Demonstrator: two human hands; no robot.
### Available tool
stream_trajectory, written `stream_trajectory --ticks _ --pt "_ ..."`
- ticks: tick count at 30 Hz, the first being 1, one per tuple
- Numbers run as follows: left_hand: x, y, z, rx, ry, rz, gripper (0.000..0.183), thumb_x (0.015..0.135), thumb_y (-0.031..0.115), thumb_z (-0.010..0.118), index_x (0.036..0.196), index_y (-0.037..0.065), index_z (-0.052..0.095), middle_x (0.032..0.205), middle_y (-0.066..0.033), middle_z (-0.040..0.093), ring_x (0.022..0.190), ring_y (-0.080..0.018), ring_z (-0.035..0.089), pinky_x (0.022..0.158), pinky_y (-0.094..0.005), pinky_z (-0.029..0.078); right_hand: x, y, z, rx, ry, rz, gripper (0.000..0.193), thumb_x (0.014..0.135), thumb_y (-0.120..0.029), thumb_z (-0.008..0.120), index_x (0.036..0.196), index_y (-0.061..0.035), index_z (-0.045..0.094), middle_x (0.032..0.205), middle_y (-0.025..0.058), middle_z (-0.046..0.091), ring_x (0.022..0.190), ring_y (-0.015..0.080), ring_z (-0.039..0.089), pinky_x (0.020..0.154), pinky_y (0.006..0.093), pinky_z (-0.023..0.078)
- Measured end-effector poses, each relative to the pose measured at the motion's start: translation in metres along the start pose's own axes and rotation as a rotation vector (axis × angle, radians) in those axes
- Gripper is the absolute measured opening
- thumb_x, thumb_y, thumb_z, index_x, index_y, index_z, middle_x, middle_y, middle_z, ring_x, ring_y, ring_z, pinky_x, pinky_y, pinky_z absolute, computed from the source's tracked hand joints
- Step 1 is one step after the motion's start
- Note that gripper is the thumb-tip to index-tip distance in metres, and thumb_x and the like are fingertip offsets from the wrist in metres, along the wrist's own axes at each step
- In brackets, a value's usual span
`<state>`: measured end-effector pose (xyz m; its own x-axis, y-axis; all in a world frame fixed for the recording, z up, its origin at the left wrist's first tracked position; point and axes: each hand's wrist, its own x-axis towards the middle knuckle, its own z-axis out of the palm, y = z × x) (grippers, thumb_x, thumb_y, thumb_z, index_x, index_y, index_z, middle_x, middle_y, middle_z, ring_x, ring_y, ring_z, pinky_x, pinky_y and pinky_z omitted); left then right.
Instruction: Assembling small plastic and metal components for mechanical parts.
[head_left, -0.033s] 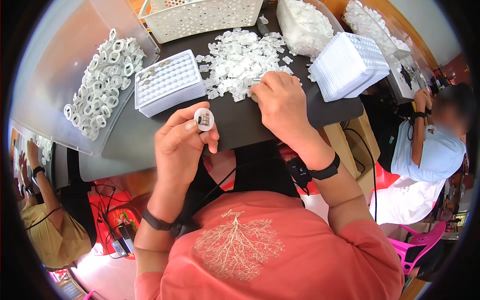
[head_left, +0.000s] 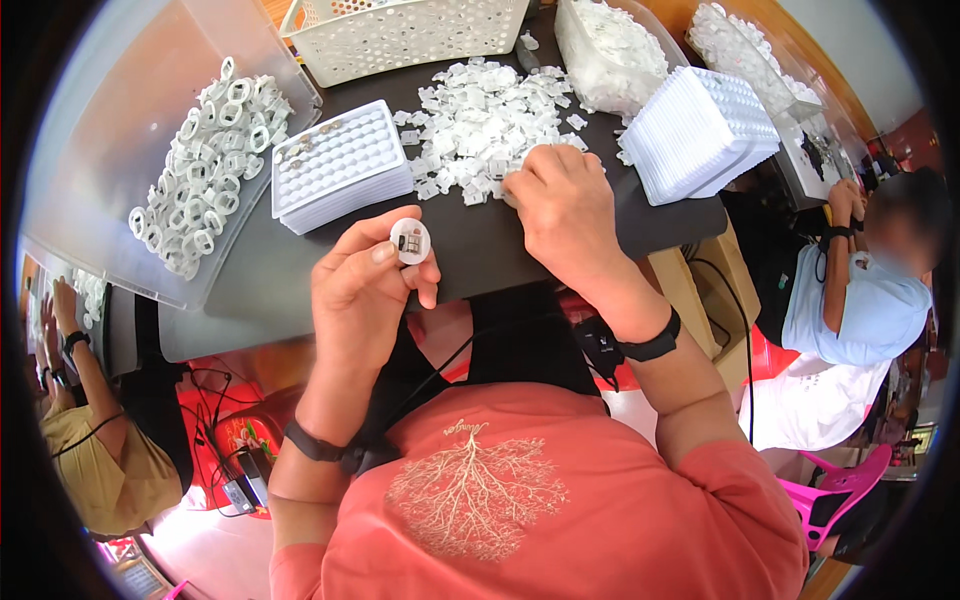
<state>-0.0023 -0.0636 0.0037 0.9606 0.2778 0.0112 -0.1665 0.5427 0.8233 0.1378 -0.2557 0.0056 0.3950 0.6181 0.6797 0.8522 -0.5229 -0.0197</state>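
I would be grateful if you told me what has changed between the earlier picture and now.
Nothing has visibly moved, been taken up or let go. The left hand still holds the round white piece, the right hand is still at the heap of small white parts, and the tray stack beyond the left hand stays put.

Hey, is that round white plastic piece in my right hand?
No, your left hand pinches the round white plastic piece, while your right hand is at the pile of small white plastic parts.
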Motion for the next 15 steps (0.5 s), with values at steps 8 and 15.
stream_trajectory --ticks 8,15 --pt "-0.001 0.000 -0.007 -0.139 -0.102 0.006 0.038 0.092 0.011 0.061 0.124 -0.010 0.060 0.097 -0.0183 0.066 0.079 -0.0277 0.067 0.060 -0.0361 0.054 -0.007 -0.005 -0.013 0.106 -0.020 0.038 0.012 0.074 -0.005 0.074 0.084 -0.0073 0.067 0.085 0.0045 0.058 0.088 0.0253 0.058 0.076 0.0384 0.041" --pt "-0.002 -0.001 -0.005 -0.082 -0.089 0.011 0.041 0.091 0.016 0.063 0.123 -0.009 0.060 0.095 -0.0173 0.064 0.079 -0.0270 0.065 0.059 -0.0351 0.052 -0.001 -0.006 0.011 -0.010 0.017 -0.074 0.005 0.074 -0.009 0.069 0.073 -0.0089 0.064 0.082 0.0046 0.055 0.080 0.0248 0.054 0.071 0.0377 0.040"
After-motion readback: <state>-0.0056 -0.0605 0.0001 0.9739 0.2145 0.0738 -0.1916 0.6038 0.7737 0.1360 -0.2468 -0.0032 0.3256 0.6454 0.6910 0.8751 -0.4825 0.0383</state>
